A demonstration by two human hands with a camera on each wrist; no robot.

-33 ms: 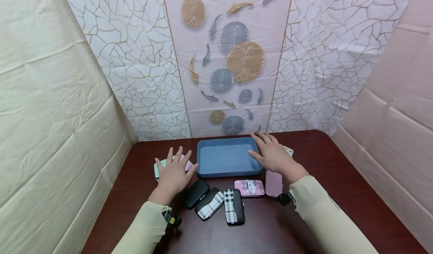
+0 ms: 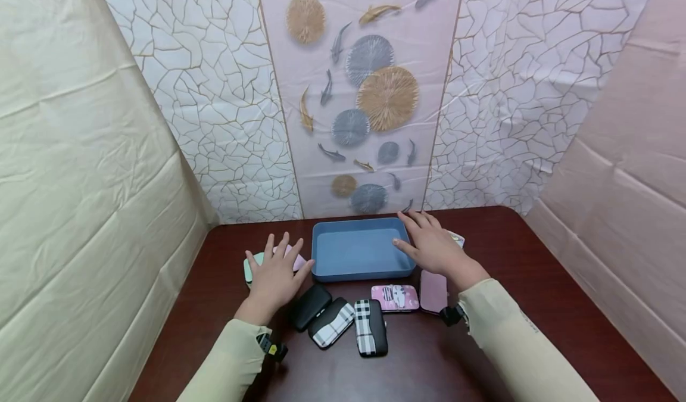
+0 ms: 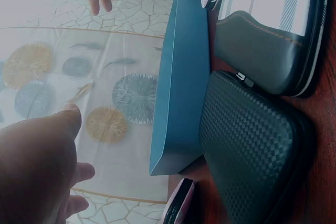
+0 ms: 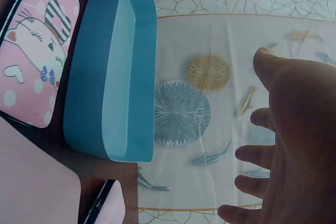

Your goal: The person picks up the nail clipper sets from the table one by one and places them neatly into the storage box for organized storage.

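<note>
My left hand (image 2: pixel 273 280), fingers spread, hovers over the left side of the table. Partly hidden beneath it are a mint-green case (image 2: pixel 249 271) and a lilac case (image 2: pixel 300 263). Nearest to its wrist lies a black case with a woven texture (image 3: pixel 247 135), beside a black case with a white plaid panel (image 2: pixel 333 326). Over the right edge of a blue tray (image 2: pixel 364 276) is my right hand (image 2: pixel 436 250), with its fingers apart. Around it lie a mauve case (image 2: pixel 433 292), a pink cartoon case (image 2: pixel 395 298) and a mostly hidden pale case (image 2: pixel 458 239). Both hands hold nothing.
Front and centre on the dark red table (image 2: pixel 321 378) lies another plaid-and-black case (image 2: pixel 371 327). The tray's bare inside shows. Patterned cloth (image 2: pixel 364 170) hangs behind the table, with pale cloth walls (image 2: pixel 134 241) at both sides.
</note>
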